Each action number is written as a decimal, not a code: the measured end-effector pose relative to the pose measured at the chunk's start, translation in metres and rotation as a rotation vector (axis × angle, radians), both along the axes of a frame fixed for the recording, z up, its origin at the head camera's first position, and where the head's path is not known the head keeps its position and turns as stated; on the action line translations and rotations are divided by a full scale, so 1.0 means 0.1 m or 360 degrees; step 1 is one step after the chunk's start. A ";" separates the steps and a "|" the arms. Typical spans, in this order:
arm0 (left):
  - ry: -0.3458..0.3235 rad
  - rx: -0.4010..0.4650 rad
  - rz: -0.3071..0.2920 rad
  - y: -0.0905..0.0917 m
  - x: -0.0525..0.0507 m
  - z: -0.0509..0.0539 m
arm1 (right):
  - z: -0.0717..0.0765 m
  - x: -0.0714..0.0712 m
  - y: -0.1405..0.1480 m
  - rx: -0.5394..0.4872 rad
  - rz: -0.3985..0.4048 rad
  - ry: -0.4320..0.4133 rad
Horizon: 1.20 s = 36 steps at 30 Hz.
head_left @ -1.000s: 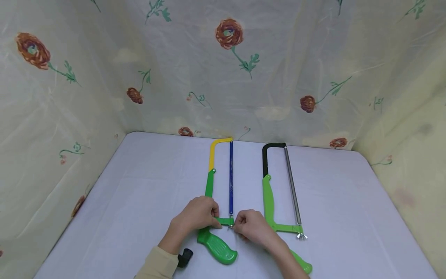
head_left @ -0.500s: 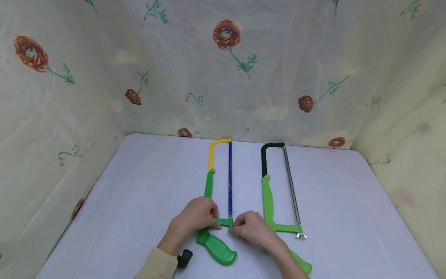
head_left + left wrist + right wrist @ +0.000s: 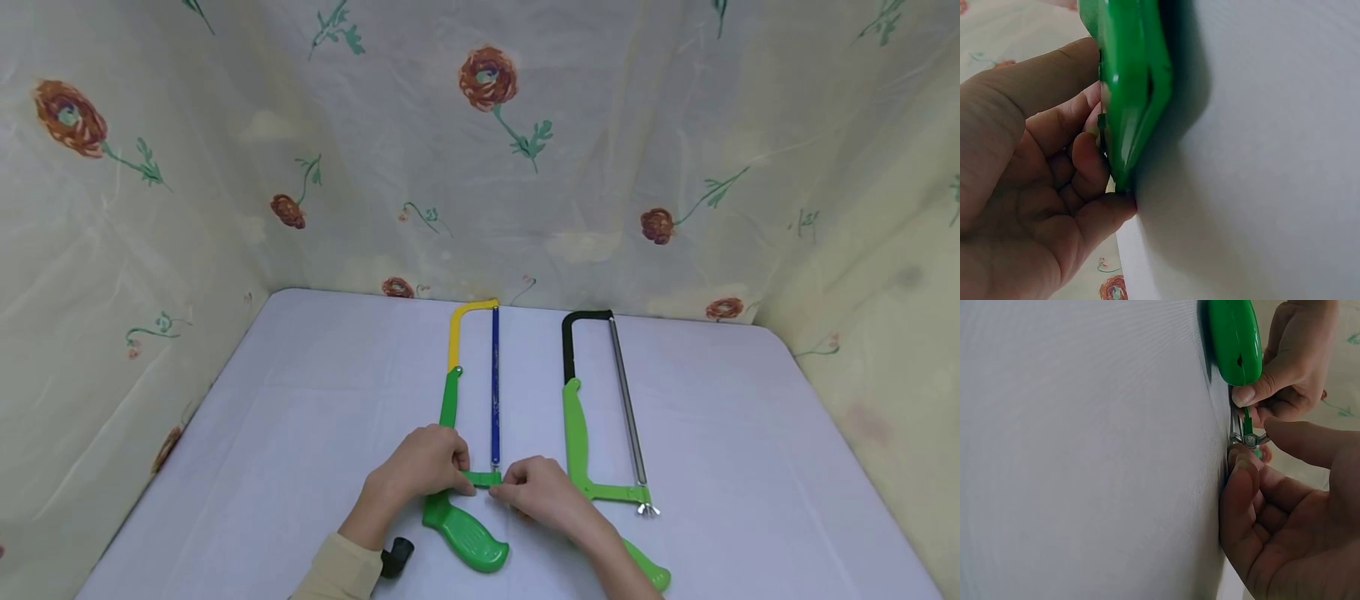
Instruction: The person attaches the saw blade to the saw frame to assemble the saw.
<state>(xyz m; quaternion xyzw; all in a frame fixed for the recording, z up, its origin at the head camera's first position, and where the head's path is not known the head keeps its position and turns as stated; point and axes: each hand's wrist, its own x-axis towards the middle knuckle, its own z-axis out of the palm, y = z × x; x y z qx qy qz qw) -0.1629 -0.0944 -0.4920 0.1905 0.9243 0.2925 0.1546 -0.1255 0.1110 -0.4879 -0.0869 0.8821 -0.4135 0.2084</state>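
A hacksaw with a green handle (image 3: pixel 474 540), a yellow front bow (image 3: pixel 454 337) and a blue blade (image 3: pixel 495 383) lies on the table. My left hand (image 3: pixel 423 458) grips its green frame just above the handle; the left wrist view shows curled fingers at the green part (image 3: pixel 1129 75). My right hand (image 3: pixel 546 492) is at the near end of the blade. In the right wrist view, its thumb and index finger pinch a small metal wing nut (image 3: pixel 1250 440), which the fingers hide in the head view.
To the right lies a second hacksaw (image 3: pixel 576 425), light green and black, with a grey blade (image 3: pixel 627 400) and its own wing nut (image 3: pixel 648 509); the right forearm covers part of its handle. A black piece (image 3: pixel 397 557) sits beside the left sleeve. Flowered curtains (image 3: pixel 592 167) border the white table (image 3: pixel 322 375).
My right hand has shifted slightly left, its thumb and fingers now covering the wing nut that showed a second ago. The left hand keeps its grip in the same place.
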 end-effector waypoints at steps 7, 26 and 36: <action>0.0018 0.0012 -0.0003 0.00 0.00 -0.02 | -0.01 0.00 0.01 -0.0077 -0.0041 -0.0017; 0.0059 0.0036 -0.0003 -0.01 0.00 -0.03 | -0.04 0.04 -0.07 0.0055 -0.0054 0.0143; 0.0065 0.0034 -0.0001 -0.01 0.00 -0.04 | -0.01 0.07 -0.12 0.0208 -0.0031 0.0228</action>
